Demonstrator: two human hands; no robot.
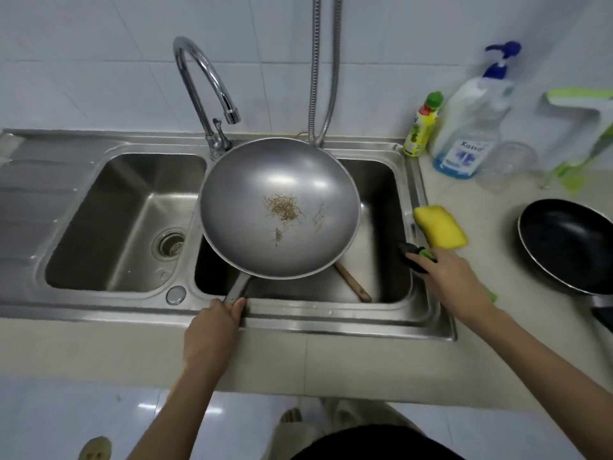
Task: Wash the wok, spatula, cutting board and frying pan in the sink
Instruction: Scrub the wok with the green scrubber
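Note:
A grey metal wok [280,207] with brown food scraps in its middle hangs over the right basin of the steel sink [428,307]. My left hand [212,330] grips the wok's handle at the sink's front rim. Under the wok a wooden handle [353,282], probably the spatula's, lies in the right basin; its head is hidden. My right hand [452,277] holds a black and green brush [416,255] at the sink's right rim, beside a yellow sponge [439,225]. A black frying pan [567,244] rests on the counter at the right. No cutting board is in view.
The curved tap [202,78] ends above the divider between the basins. The left basin [132,220] holds only its drain. A small yellow bottle [421,127], a large pump bottle [471,127] and a clear glass [512,164] stand at the back right.

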